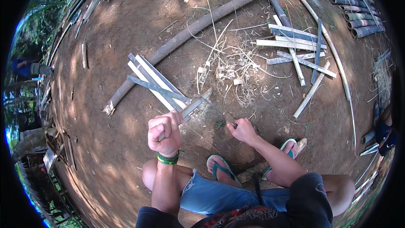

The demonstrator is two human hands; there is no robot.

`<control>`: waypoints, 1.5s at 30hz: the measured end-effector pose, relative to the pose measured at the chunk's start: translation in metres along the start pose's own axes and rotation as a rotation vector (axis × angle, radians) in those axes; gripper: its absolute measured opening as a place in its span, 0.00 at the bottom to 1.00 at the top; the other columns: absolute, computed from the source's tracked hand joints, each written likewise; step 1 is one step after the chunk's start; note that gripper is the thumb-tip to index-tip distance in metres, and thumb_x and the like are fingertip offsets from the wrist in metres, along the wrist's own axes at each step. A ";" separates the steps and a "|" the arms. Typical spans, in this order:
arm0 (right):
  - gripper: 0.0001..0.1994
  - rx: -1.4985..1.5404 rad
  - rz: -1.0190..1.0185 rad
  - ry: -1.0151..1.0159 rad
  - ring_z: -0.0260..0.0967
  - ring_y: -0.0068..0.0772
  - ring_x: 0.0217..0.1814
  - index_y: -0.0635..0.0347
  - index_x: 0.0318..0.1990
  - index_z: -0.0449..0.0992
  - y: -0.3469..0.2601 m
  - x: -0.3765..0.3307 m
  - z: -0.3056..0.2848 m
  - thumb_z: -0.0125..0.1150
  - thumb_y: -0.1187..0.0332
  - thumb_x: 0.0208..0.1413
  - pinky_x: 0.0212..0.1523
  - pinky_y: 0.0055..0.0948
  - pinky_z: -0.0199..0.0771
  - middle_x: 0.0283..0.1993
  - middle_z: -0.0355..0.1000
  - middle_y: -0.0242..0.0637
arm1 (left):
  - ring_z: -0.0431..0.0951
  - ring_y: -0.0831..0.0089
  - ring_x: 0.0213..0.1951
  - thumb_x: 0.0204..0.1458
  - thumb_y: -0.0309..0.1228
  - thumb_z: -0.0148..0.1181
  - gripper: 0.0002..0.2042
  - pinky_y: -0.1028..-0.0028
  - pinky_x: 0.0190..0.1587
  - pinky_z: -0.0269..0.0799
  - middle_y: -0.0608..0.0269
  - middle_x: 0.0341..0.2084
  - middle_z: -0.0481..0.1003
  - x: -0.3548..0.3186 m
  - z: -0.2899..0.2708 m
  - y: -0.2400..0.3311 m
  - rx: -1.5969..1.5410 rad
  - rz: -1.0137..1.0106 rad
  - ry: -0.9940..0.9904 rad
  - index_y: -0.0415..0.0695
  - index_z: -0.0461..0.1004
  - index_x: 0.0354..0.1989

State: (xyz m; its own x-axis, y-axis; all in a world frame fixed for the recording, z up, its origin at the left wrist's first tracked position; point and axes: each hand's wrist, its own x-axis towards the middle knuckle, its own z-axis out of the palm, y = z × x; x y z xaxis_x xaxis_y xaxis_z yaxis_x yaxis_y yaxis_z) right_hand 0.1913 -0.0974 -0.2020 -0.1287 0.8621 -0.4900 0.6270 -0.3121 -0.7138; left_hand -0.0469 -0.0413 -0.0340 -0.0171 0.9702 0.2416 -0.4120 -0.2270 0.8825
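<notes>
The left hand's (164, 133) fingers are clenched around a pale, flat bamboo strip (196, 104); its near end is hidden in the fist, its far end points right and away. The right hand (243, 131) grasps a dark-handled tool (231, 125), mostly covered by the fingers; its working end is hard to make out against the soil. A person in blue (21, 66) at the far left edge is small and indistinct. Beyond the hands, a tangled heap of pale, curly shavings (240, 69) borders a long, brown wooden pole (202, 27); bare brown earth (105, 38) opens to the left.
</notes>
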 end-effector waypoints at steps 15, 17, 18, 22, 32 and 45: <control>0.20 0.054 0.302 -0.069 0.79 0.57 0.42 0.67 0.30 0.82 0.013 0.008 0.013 0.66 0.54 0.54 0.45 0.47 0.76 0.33 0.79 0.58 | 0.53 0.70 0.19 0.53 0.43 0.44 0.22 0.67 0.30 0.54 0.68 0.10 0.53 0.018 -0.014 0.004 -0.102 0.022 0.107 0.49 0.54 0.09; 0.19 0.083 0.279 0.025 0.79 0.56 0.40 0.67 0.30 0.81 0.017 0.009 0.018 0.66 0.55 0.54 0.44 0.47 0.76 0.31 0.79 0.56 | 0.53 0.70 0.22 0.57 0.48 0.42 0.24 0.67 0.35 0.55 0.68 0.12 0.52 0.026 -0.015 0.018 -0.165 0.014 0.251 0.49 0.54 0.12; 0.18 0.068 0.303 0.019 0.80 0.53 0.37 0.66 0.30 0.82 0.013 0.011 0.015 0.66 0.56 0.54 0.42 0.46 0.76 0.29 0.79 0.53 | 0.54 0.70 0.23 0.59 0.51 0.41 0.25 0.67 0.37 0.56 0.69 0.13 0.52 0.032 -0.019 0.029 -0.193 0.019 0.316 0.49 0.55 0.13; 0.14 0.049 0.226 0.021 0.78 0.45 0.30 0.63 0.30 0.80 0.029 0.016 0.021 0.67 0.59 0.52 0.38 0.41 0.75 0.27 0.78 0.47 | 0.63 0.69 0.32 0.64 0.58 0.42 0.25 0.62 0.51 0.60 0.68 0.26 0.62 0.040 -0.036 0.100 -0.102 0.083 0.531 0.48 0.62 0.27; 0.13 -0.252 0.124 -0.103 0.79 0.46 0.39 0.65 0.39 0.79 0.029 0.032 0.005 0.60 0.65 0.53 0.42 0.41 0.77 0.34 0.79 0.51 | 0.73 0.68 0.38 0.65 0.48 0.54 0.21 0.65 0.46 0.72 0.58 0.37 0.70 0.155 -0.201 0.047 0.737 -0.140 0.690 0.41 0.59 0.45; 0.24 -0.638 -0.169 -0.101 0.76 0.57 0.50 0.66 0.54 0.72 -0.088 0.002 -0.228 0.60 0.69 0.46 0.53 0.46 0.75 0.43 0.78 0.58 | 0.65 0.42 0.65 0.49 0.46 0.68 0.44 0.57 0.67 0.61 0.30 0.62 0.64 0.121 -0.204 -0.067 1.362 -0.621 0.489 0.34 0.52 0.68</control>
State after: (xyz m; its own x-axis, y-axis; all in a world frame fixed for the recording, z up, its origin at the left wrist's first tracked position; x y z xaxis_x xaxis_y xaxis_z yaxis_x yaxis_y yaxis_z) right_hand 0.3107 0.0228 -0.0258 -0.3167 0.8274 -0.4639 0.9195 0.1478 -0.3642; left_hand -0.2070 0.1081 -0.1466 -0.5564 0.8083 -0.1927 0.6262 0.5603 0.5421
